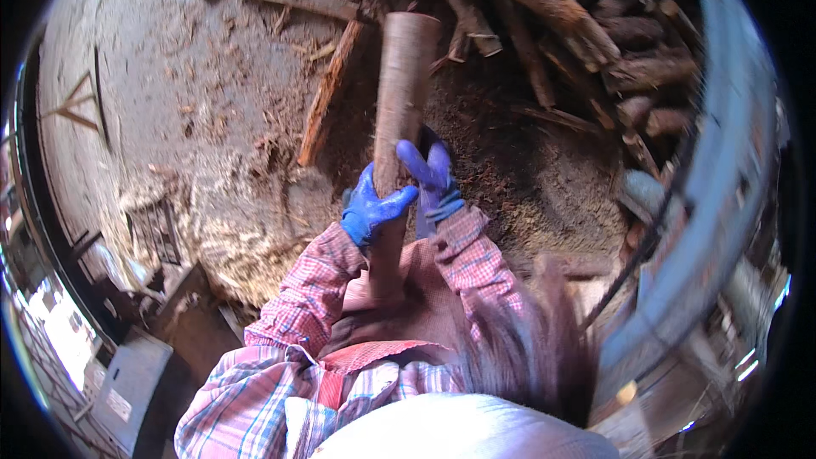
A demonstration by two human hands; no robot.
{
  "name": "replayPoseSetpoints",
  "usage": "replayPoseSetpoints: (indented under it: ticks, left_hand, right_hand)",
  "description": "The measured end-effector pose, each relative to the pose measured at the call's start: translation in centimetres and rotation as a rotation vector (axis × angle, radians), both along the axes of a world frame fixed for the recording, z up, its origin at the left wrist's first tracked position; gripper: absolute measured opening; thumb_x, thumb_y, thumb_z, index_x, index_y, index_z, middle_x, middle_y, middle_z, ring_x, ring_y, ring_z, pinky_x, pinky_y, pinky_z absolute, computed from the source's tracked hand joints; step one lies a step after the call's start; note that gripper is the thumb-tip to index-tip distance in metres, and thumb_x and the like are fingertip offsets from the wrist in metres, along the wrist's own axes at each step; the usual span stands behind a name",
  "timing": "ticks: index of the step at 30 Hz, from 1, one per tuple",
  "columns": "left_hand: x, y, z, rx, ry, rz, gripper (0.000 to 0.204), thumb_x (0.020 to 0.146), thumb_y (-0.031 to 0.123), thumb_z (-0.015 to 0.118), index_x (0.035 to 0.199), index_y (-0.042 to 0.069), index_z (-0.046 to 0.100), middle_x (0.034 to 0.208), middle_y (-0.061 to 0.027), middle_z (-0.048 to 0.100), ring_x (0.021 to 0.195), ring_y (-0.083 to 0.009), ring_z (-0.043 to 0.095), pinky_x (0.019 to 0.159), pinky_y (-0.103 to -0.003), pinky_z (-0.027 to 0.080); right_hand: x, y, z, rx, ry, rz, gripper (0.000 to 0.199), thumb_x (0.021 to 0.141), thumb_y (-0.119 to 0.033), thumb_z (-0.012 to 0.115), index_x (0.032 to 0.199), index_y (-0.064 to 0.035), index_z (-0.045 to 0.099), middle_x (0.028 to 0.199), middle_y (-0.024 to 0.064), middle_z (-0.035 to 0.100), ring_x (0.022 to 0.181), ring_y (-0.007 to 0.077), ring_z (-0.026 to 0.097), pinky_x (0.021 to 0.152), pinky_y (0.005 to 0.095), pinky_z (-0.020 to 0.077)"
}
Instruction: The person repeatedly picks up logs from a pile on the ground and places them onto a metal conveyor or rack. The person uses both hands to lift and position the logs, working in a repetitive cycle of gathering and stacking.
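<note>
A thick, smooth, brownish log (406, 76) lies lengthwise in front of me, its near end against my lap and its far end pointing away over the dirt floor. My left hand (374, 206), in a blue glove, wraps round the log from the left, thumb across its top. Just ahead of it, my right hand (431, 172), in a purple-blue glove, grips the log's right side. The undersides of both hands are hidden by the log.
A heap of split logs (544, 17) fills the far right. A reddish split stick (330, 93) lies left of my log. Pale blue beam (705, 204) curves along the right. Wood shavings (246, 246) cover the ground at left, near a grey metal box (132, 387).
</note>
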State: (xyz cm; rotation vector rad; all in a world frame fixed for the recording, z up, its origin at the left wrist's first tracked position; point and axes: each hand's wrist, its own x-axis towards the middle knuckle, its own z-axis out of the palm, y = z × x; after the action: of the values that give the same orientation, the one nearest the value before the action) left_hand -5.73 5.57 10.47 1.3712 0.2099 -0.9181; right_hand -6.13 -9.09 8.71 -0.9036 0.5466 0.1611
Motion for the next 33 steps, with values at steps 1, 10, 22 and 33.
replayPoseSetpoints:
  ticks: [1,10,22,33]
  left_hand:
    - [0.0,0.4,2.0,-0.038,-0.042,0.000,0.061,0.074,0.019,0.078,0.124,0.001,0.047,0.106,-0.0075,0.060,0.094,-0.0153,0.058,0.083,-0.033,0.049]
    - [-2.9,-10.2,29.6,-0.579,-0.340,-0.135,0.052,0.082,0.018,0.070,0.125,0.000,0.047,0.114,-0.0095,0.057,0.103,-0.0185,0.056,0.091,-0.034,0.046]
    - [-17.5,-7.2,21.4,-0.116,-0.411,-0.562,0.087,0.077,0.041,0.074,0.140,-0.001,0.031,0.138,-0.0204,0.043,0.127,-0.0269,0.044,0.102,-0.036,0.038]
    - [-15.3,26.6,5.1,0.776,-0.170,-0.146,0.075,0.074,0.047,0.074,0.124,-0.004,0.051,0.119,-0.0195,0.058,0.112,-0.0293,0.054,0.094,-0.036,0.043]
  right_hand:
    - [-1.9,0.7,2.2,-0.079,-0.058,-0.055,0.081,0.068,-0.033,0.083,0.129,0.0012,0.042,0.119,0.0123,0.052,0.103,0.0202,0.052,0.094,0.0342,0.0423]
    - [-15.6,2.2,24.9,-0.502,-0.559,-0.532,0.080,0.081,-0.029,0.068,0.144,-0.0041,0.026,0.142,0.0116,0.038,0.128,0.0243,0.041,0.103,0.0336,0.0362]
    - [-42.9,-28.4,32.5,-2.100,0.165,-0.305,0.091,0.069,-0.041,0.077,0.140,-0.0089,0.032,0.116,0.0289,0.055,0.104,0.0426,0.057,0.091,0.0456,0.0457]
    - [-40.8,-15.4,31.5,-2.085,0.228,-0.435,0.060,0.080,-0.033,0.069,0.126,0.0011,0.049,0.121,0.0234,0.055,0.112,0.0360,0.053,0.097,0.0424,0.0432]
